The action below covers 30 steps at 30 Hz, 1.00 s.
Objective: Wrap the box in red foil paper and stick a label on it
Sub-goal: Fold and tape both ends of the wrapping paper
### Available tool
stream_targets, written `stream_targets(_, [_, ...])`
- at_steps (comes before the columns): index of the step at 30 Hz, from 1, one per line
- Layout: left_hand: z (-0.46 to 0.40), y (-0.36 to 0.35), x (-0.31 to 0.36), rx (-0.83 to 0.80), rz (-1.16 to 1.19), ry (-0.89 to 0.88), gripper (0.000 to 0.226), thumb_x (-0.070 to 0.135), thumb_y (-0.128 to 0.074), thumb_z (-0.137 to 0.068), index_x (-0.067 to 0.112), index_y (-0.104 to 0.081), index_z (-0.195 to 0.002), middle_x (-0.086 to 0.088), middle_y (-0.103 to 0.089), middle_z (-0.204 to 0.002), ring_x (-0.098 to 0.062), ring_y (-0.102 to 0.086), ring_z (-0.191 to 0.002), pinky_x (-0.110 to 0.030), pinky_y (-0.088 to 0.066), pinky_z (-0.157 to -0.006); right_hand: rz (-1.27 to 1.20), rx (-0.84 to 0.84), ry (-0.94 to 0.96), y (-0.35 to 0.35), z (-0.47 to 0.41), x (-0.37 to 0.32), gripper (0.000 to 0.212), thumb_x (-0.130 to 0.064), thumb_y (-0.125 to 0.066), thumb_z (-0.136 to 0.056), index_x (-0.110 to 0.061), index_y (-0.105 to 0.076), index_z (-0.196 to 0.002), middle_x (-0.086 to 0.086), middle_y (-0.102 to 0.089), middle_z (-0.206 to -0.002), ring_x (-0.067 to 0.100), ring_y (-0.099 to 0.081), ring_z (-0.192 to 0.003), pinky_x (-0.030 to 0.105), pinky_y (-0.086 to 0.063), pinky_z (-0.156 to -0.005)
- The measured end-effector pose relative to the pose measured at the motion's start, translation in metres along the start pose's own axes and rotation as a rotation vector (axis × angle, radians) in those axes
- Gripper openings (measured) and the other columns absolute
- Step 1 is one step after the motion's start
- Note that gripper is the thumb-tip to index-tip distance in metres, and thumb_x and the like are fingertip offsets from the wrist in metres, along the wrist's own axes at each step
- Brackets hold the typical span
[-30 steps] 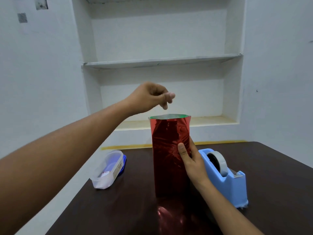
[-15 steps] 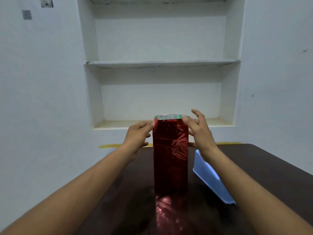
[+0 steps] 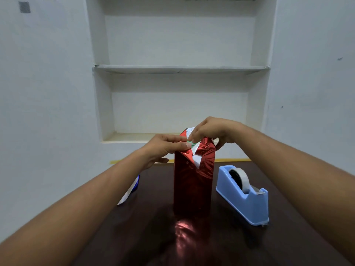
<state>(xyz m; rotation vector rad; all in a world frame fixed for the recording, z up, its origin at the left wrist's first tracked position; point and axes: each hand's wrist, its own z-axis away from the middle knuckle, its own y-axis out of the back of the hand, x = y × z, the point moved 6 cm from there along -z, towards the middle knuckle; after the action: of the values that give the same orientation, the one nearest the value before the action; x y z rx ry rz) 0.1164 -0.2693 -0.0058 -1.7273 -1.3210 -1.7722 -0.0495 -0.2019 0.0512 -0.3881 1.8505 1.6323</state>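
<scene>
A tall box wrapped in red foil paper (image 3: 193, 183) stands upright in the middle of the dark table (image 3: 149, 237). At its top the foil is partly folded in, with silver backing and a bit of green showing. My left hand (image 3: 165, 148) presses the foil at the top left edge, thumb and fingers on the fold. My right hand (image 3: 211, 131) pinches the foil flap at the top from the right side. No label is visible.
A light blue tape dispenser (image 3: 244, 194) with a white roll stands right of the box. A clear plastic container with a blue lid (image 3: 130, 191) lies left, mostly hidden by my left forearm. White wall shelves (image 3: 180, 69) are behind the table.
Both hands have closed in on the top of the box, and the open foil top is now folded inward. The tape dispenser is in full view again.
</scene>
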Motion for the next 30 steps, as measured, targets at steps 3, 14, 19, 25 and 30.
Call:
stream_targets(3, [-0.001,-0.001,-0.001,-0.023,0.002,-0.005,0.030,0.040,-0.088,-0.077,0.042,-0.080,-0.105,0.009,-0.077,-0.112,-0.013,-0.063,-0.119,-0.044,-0.048,-0.096,-0.011,0.027,-0.006,-0.007,-0.001,-0.003,0.034,-0.027,-0.080,-0.081,-0.027,-0.076,-0.114,0.005,-0.059,-0.139,0.031,-0.051,-0.130,0.045,-0.056,-0.078])
stream_targets(14, [-0.005,0.012,-0.003,-0.037,0.129,-0.028,0.037,0.050,-0.079,-0.085,0.041,-0.073,-0.121,0.012,-0.076,-0.117,-0.018,-0.069,-0.115,-0.038,-0.054,-0.086,-0.057,0.067,-0.011,-0.019,-0.003,-0.004,0.020,-0.014,-0.075,-0.090,-0.033,-0.080,-0.083,0.010,-0.070,-0.121,0.034,-0.063,-0.115,0.052,-0.059,-0.086])
stream_targets(19, [-0.008,0.010,-0.002,-0.030,-0.096,-0.059,0.030,0.052,-0.080,-0.084,0.041,-0.079,-0.111,0.009,-0.078,-0.110,-0.015,-0.069,-0.113,-0.043,-0.056,-0.095,-0.080,0.059,-0.068,-0.023,-0.005,-0.004,0.029,-0.014,-0.084,-0.079,-0.017,-0.079,-0.107,0.019,-0.069,-0.126,0.039,-0.067,-0.110,0.056,-0.058,-0.091])
stream_targets(25, [-0.007,0.012,0.007,-0.082,-0.156,-0.023,0.047,0.053,-0.088,-0.071,0.041,-0.078,-0.116,0.008,-0.078,-0.110,-0.013,-0.068,-0.109,-0.043,-0.062,-0.086,-0.169,0.048,-0.085,-0.021,0.004,-0.004,0.023,-0.002,-0.079,-0.081,-0.015,-0.081,-0.101,0.016,-0.069,-0.120,0.037,-0.068,-0.106,0.047,-0.059,-0.087])
stream_targets(30, [-0.006,0.011,0.014,-0.081,-0.216,-0.022,0.059,0.050,-0.093,-0.066,0.038,-0.076,-0.121,0.007,-0.077,-0.111,-0.012,-0.068,-0.104,-0.039,-0.062,-0.077,-0.231,0.096,-0.063,-0.020,0.016,0.000,0.018,-0.003,-0.079,-0.081,-0.012,-0.082,-0.097,0.014,-0.075,-0.112,0.030,-0.069,-0.101,0.045,-0.057,-0.089])
